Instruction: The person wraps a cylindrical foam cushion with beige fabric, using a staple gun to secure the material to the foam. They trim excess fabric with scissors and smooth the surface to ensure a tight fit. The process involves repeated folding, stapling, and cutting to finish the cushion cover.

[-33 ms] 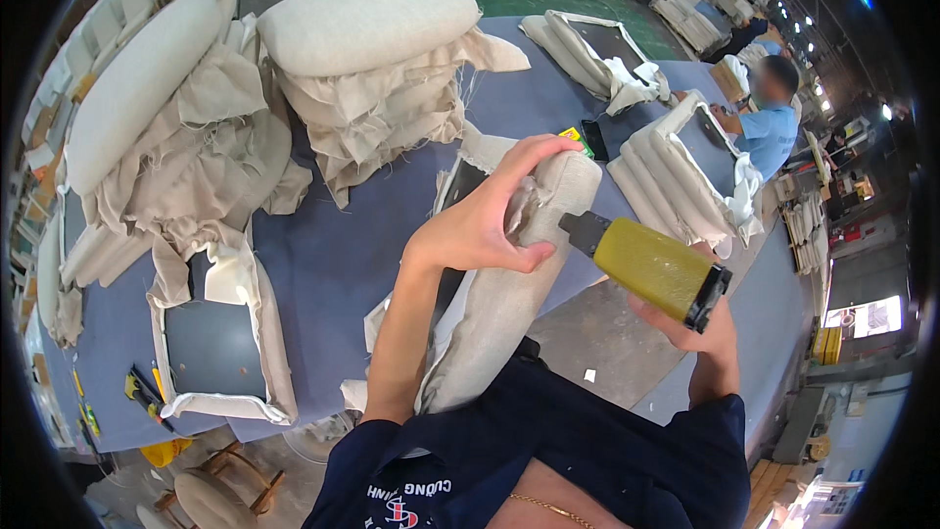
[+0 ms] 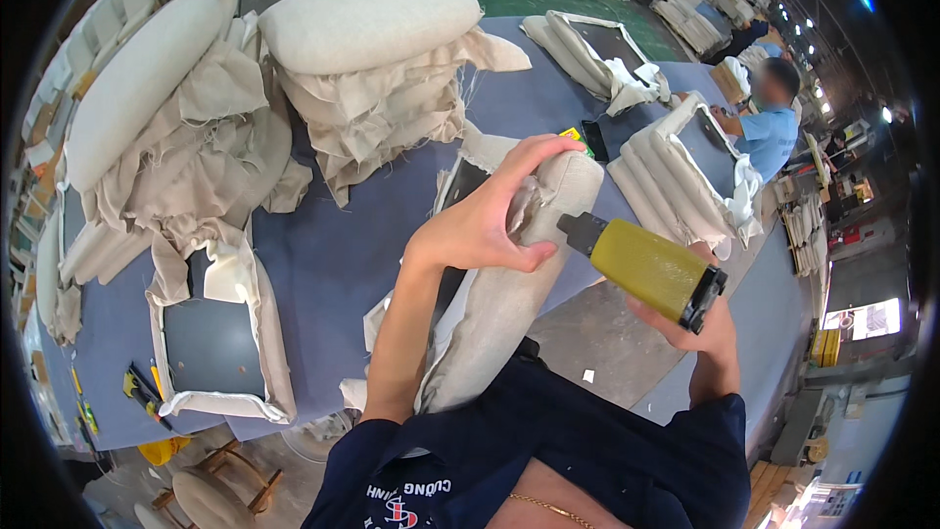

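Note:
A beige fabric-covered cushion (image 2: 514, 284) stands tilted on edge against my body, its fabric gathered and creased at the upper corner. My left hand (image 2: 490, 211) grips that corner, thumb on the near side and fingers over the top. In my right hand (image 2: 685, 328) is a yellow staple gun (image 2: 646, 269) with a dark nose and black end cap. Its nose points at the cushion's side just below the gathered corner; whether it touches I cannot tell. The gun's body hides most of my right fingers.
Stacks of beige cushions (image 2: 372, 20) stand on the blue-grey table (image 2: 323, 264). An upturned cushion with a dark base (image 2: 211, 348) lies at left, tools (image 2: 145, 387) beside it. More cushions (image 2: 666, 176) and a phone (image 2: 594, 140) lie beyond my hands. A co-worker (image 2: 769, 127) is at right.

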